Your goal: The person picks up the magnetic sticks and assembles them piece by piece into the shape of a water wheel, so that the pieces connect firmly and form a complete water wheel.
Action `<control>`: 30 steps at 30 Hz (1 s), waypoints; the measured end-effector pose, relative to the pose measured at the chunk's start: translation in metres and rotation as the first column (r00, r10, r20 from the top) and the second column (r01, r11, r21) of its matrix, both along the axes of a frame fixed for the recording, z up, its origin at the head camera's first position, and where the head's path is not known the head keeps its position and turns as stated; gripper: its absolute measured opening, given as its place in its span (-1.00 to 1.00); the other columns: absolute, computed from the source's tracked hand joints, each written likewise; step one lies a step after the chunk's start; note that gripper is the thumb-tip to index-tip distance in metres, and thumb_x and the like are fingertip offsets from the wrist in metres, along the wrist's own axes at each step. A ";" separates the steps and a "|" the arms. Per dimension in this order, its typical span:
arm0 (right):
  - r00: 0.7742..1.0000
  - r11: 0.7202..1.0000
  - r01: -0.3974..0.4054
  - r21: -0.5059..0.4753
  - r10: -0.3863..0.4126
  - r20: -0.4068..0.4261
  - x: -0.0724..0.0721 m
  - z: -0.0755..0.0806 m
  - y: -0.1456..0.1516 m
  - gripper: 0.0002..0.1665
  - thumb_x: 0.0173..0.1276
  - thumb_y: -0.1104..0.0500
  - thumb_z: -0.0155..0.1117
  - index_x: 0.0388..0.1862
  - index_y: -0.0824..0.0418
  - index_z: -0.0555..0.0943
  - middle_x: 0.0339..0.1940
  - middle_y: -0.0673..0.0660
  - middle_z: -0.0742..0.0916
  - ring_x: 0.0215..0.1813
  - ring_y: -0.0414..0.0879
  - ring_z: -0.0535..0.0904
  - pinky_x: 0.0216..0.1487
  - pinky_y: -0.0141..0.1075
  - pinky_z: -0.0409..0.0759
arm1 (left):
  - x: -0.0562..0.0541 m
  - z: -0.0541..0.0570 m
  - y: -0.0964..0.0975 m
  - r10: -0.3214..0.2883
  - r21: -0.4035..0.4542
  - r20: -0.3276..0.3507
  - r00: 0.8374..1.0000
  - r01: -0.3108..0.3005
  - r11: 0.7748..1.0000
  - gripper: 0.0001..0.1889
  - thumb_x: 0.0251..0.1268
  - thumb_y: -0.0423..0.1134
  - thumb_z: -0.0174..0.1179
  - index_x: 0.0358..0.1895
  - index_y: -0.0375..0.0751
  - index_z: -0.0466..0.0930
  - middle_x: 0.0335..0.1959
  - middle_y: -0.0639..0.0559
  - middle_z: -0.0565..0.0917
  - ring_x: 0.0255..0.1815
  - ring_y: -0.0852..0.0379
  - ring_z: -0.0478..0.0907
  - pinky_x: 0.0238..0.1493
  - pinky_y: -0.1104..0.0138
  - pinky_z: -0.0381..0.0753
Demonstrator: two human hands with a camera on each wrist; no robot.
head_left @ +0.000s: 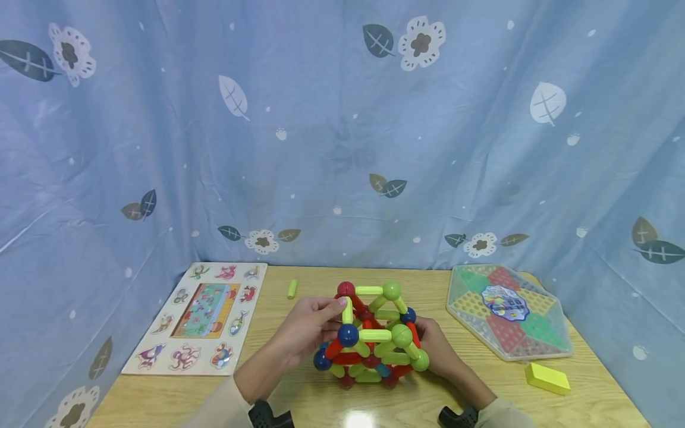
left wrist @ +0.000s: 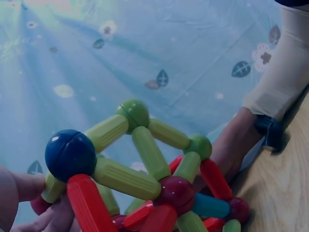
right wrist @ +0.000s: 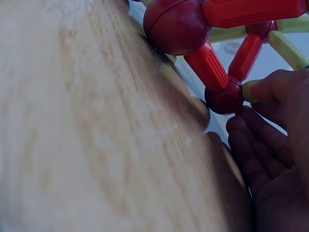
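A ball-and-stick magnetic building frame (head_left: 374, 336) stands between my hands, built of red, blue and green balls joined by yellow-green, red and light-blue rods. My left hand (head_left: 306, 328) pinches a yellow-green rod (left wrist: 52, 187) at its upper left, between a dark blue ball (left wrist: 71, 155) and a red ball. On the right side of the frame, my right hand (head_left: 436, 351) holds a yellow-green rod (right wrist: 249, 91) between thumb and finger, beside a dark red ball (right wrist: 224, 98). Its other fingers lie under that ball, and the head view partly hides them behind the frame.
A loose yellow-green rod (head_left: 292, 289) lies behind the left hand. At the left is a sea-animal puzzle board (head_left: 200, 355). A Chinese checkers box (head_left: 505, 303) and a yellow block (head_left: 548, 378) lie to the right on the wooden table (head_left: 481, 386). A blue curtain (head_left: 342, 148) hangs behind.
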State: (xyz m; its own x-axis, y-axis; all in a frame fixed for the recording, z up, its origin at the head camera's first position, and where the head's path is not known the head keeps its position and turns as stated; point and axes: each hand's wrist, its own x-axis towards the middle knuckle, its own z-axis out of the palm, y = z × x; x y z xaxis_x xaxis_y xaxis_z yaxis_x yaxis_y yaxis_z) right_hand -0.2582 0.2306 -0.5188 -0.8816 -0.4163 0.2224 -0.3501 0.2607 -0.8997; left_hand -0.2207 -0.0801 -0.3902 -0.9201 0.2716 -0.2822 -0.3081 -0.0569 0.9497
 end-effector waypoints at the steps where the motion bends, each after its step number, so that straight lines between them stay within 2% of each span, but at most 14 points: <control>1: 1.000 1.000 0.005 0.003 -0.004 -0.004 0.000 0.000 0.000 -0.75 0.51 0.25 0.47 0.10 0.30 0.77 -0.06 0.14 0.88 0.00 -0.30 0.76 0.09 -0.37 0.73 | 0.000 0.000 0.000 0.004 0.000 0.001 1.000 -0.004 1.000 -0.57 0.62 0.04 0.31 0.10 -0.33 0.75 -0.26 0.05 0.69 -0.26 0.17 0.65 -0.14 0.42 0.70; 6: 1.000 1.000 0.011 0.001 -0.011 -0.010 0.000 0.003 0.000 -0.76 0.49 0.26 0.48 0.08 0.30 0.78 -0.08 0.10 0.88 -0.02 -0.30 0.76 0.08 -0.38 0.73 | -0.001 -0.002 -0.002 -0.011 0.026 0.006 1.000 0.011 1.000 -0.56 0.61 0.05 0.33 0.08 -0.33 0.75 -0.26 0.05 0.71 -0.24 0.17 0.67 -0.13 0.43 0.71; 11: 1.000 1.000 0.007 -0.016 -0.007 -0.014 0.001 0.003 -0.001 -0.75 0.48 0.27 0.49 0.07 0.34 0.77 -0.09 0.09 0.88 -0.03 -0.31 0.76 0.06 -0.39 0.73 | -0.005 -0.005 -0.013 -0.066 0.046 0.018 0.998 0.065 0.997 -0.55 0.64 0.01 0.31 0.17 -0.37 0.73 -0.17 0.02 0.78 -0.15 0.16 0.77 0.00 0.38 0.79; 15: 1.000 1.000 0.003 -0.029 -0.004 -0.007 0.001 0.002 -0.002 -0.75 0.50 0.27 0.47 0.08 0.35 0.77 -0.09 0.07 0.88 -0.02 -0.31 0.76 0.07 -0.40 0.73 | -0.011 -0.008 -0.036 -0.146 0.098 0.003 0.989 0.145 0.985 -0.50 0.68 -0.08 0.26 0.34 -0.48 0.62 -0.01 -0.10 0.84 -0.03 0.06 0.86 0.12 0.25 0.81; 18: 1.000 0.999 0.007 -0.031 -0.008 -0.003 0.001 0.002 -0.002 -0.76 0.50 0.27 0.47 0.07 0.34 0.77 -0.10 0.06 0.88 -0.03 -0.30 0.77 0.05 -0.39 0.74 | -0.019 -0.013 -0.062 -0.214 0.169 -0.019 0.977 0.214 0.962 -0.44 0.74 -0.15 0.18 0.49 -0.58 0.45 0.13 -0.17 0.84 0.09 0.03 0.85 0.20 0.20 0.79; 20: 1.000 1.000 0.011 -0.029 -0.011 -0.006 0.001 0.001 -0.001 -0.76 0.49 0.27 0.48 0.07 0.34 0.77 -0.10 0.07 0.88 -0.03 -0.30 0.76 0.05 -0.38 0.74 | -0.027 -0.017 -0.081 -0.238 0.212 -0.025 0.971 0.238 0.948 -0.43 0.78 -0.19 0.10 0.54 -0.61 0.36 0.21 -0.16 0.81 0.18 0.00 0.83 0.26 0.18 0.76; 22: 1.000 1.000 0.011 -0.029 -0.011 0.001 0.001 0.001 -0.001 -0.75 0.49 0.28 0.48 0.07 0.35 0.77 -0.09 0.10 0.88 -0.03 -0.30 0.76 0.06 -0.38 0.74 | -0.035 -0.023 -0.101 -0.239 0.245 -0.024 0.971 0.238 0.940 -0.44 0.80 -0.21 0.05 0.56 -0.62 0.31 0.26 -0.15 0.79 0.26 -0.02 0.79 0.31 0.16 0.73; 24: 1.000 1.000 0.003 -0.028 -0.002 0.012 0.001 0.001 -0.001 -0.74 0.50 0.29 0.46 0.10 0.36 0.76 -0.06 0.15 0.88 0.00 -0.32 0.76 0.08 -0.38 0.74 | -0.043 -0.030 -0.119 -0.216 0.264 -0.006 0.976 0.210 0.941 -0.45 0.80 -0.23 0.05 0.56 -0.62 0.30 0.29 -0.15 0.77 0.31 -0.05 0.76 0.36 0.12 0.70; 27: 1.000 1.000 -0.010 -0.026 0.010 0.021 0.001 0.001 -0.001 -0.73 0.52 0.30 0.44 0.14 0.36 0.75 -0.03 0.21 0.88 0.03 -0.35 0.75 0.11 -0.39 0.74 | -0.055 -0.041 -0.140 -0.172 0.260 0.029 0.985 0.159 0.953 -0.40 0.78 -0.24 0.08 0.60 -0.63 0.24 0.34 -0.21 0.73 0.35 -0.07 0.73 0.42 0.09 0.65; 30: 1.000 0.999 -0.019 -0.028 0.019 0.020 0.002 0.000 -0.002 -0.69 0.51 0.30 0.45 0.17 0.37 0.75 0.00 0.23 0.87 0.06 -0.34 0.75 0.13 -0.39 0.73 | -0.068 -0.051 -0.153 -0.110 0.214 0.061 0.992 0.095 0.972 -0.34 0.76 -0.23 0.12 0.63 -0.64 0.16 0.43 -0.33 0.65 0.34 -0.08 0.74 0.44 0.07 0.63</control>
